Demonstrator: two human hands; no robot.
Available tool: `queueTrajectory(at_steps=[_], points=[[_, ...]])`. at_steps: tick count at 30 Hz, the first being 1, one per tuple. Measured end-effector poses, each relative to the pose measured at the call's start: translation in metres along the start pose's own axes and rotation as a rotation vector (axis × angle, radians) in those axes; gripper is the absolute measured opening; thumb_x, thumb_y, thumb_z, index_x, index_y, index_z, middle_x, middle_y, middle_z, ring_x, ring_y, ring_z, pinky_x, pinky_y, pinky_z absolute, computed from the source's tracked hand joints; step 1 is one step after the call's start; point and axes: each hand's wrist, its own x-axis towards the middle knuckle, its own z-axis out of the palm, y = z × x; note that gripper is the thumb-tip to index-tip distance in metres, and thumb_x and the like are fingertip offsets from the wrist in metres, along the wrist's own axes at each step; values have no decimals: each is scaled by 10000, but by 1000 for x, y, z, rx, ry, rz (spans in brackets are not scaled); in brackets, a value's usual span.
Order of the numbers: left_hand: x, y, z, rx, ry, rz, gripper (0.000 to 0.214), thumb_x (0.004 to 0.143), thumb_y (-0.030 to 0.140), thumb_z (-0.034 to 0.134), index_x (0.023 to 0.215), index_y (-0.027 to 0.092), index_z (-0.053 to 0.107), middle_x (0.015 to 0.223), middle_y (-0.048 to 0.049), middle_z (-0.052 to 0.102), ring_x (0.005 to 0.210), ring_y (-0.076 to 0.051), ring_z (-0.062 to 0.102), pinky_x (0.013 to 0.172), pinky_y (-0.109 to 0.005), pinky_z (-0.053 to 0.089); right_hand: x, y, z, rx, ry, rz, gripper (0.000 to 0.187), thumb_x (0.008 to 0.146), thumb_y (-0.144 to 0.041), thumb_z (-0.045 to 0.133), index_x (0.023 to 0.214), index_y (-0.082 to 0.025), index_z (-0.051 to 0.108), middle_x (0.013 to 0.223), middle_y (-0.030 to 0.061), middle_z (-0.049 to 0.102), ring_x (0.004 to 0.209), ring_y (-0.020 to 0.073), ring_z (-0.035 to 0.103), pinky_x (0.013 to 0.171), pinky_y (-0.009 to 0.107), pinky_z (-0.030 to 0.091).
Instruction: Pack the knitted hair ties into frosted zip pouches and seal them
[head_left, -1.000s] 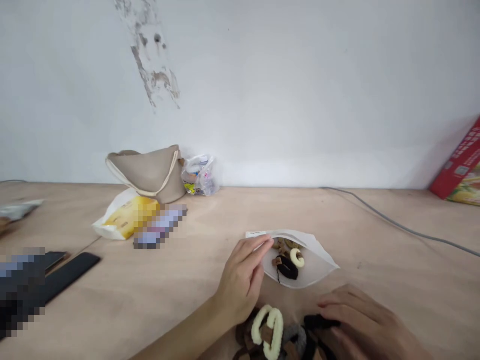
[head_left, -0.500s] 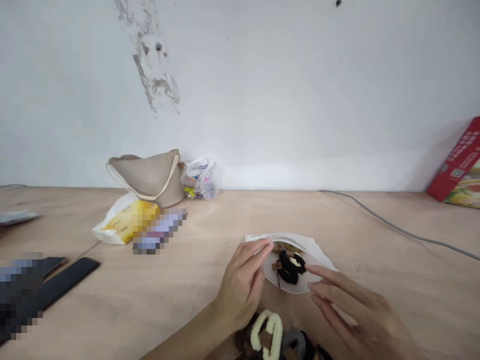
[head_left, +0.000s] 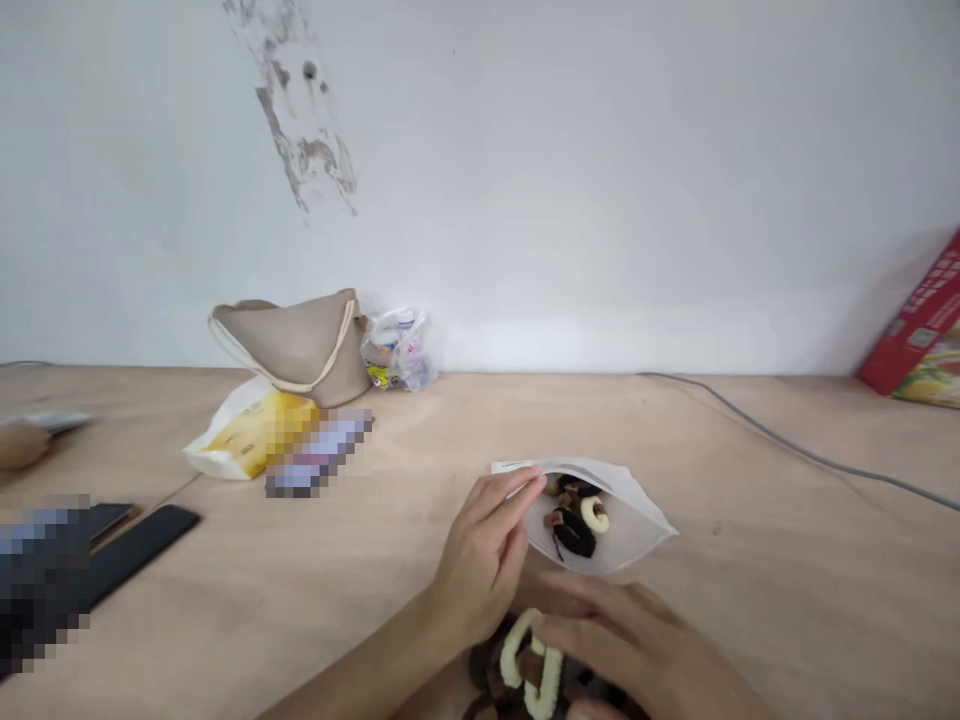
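Note:
My left hand [head_left: 487,550] pinches the left edge of a white pouch [head_left: 637,535], whose mouth faces me. Inside the pouch lie several fuzzy hair ties, among them a black hair tie [head_left: 576,534] and a cream one [head_left: 595,514]. My right hand [head_left: 630,640] is over a pile of hair ties at the bottom of the view, its fingers apart and somewhat blurred. A cream hair tie [head_left: 546,685] with a brown tag sits on the pile by its fingertips; the hand covers much of the darker ones.
Farther left are a beige bag [head_left: 300,345], a plastic bag of items [head_left: 397,350], a yellow-and-white packet [head_left: 255,435] and a blurred-out flat object [head_left: 322,455]. Black flat objects [head_left: 142,555] and another person's hand [head_left: 22,445] are at far left. A grey cable [head_left: 787,443] and red box [head_left: 919,330] are right.
My right hand has left the pouch mouth and come down to the pile. A black hair tie in the pouch has shifted deeper, uncovering the cream one. A person's hand appears far left.

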Motion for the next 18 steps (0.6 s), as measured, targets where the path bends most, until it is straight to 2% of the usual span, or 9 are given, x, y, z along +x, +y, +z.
queueTrajectory(at_steps=[3,6,9,12,14,16,18], points=[[0,-3,1,-11,1,11,465,858,48,387,1272,219,511,1242,-78,577,1145,-197,512,959,-366,454,2,2,10,99,-36,-46,202,898,-314,539,1065,-223,607,1160,30,644,981,108,635,861,161,469],[-1,-4,1,-14,-9,10,464,859,48,392,1275,219,509,1256,-78,568,1152,-198,509,970,-369,445,-3,3,10,180,-18,-36,190,880,-215,558,1052,-166,619,1099,41,674,986,92,632,899,116,425],[-2,-3,0,-7,-10,7,459,863,46,395,1275,213,507,1257,-80,566,1157,-194,501,976,-364,439,-7,4,1,68,70,-7,273,855,-168,552,1123,-136,591,1135,81,657,1026,116,621,904,140,438],[-1,-2,0,-2,-20,4,462,863,39,386,1278,204,503,1259,-86,565,1163,-193,498,974,-363,443,-5,6,-10,-117,215,106,374,844,-147,497,1213,-102,532,1200,122,616,1075,157,599,877,196,479],[-1,-1,0,6,-20,3,468,861,33,381,1279,204,502,1258,-86,565,1164,-194,501,975,-368,443,-4,8,-14,-161,251,171,379,833,-133,458,1202,-100,540,1211,134,606,1065,173,605,838,214,507],[-1,-1,0,13,-22,3,465,859,32,387,1277,202,503,1253,-87,567,1157,-194,506,972,-365,445,-5,9,-15,-135,214,175,348,813,-107,446,1132,-136,582,1142,109,652,997,159,642,801,194,522],[0,0,0,16,-22,10,453,863,35,391,1271,198,505,1243,-90,573,1143,-193,513,961,-359,452,-6,7,-12,-56,135,117,345,782,-64,461,1077,-178,597,1061,62,690,929,129,663,795,166,513]])
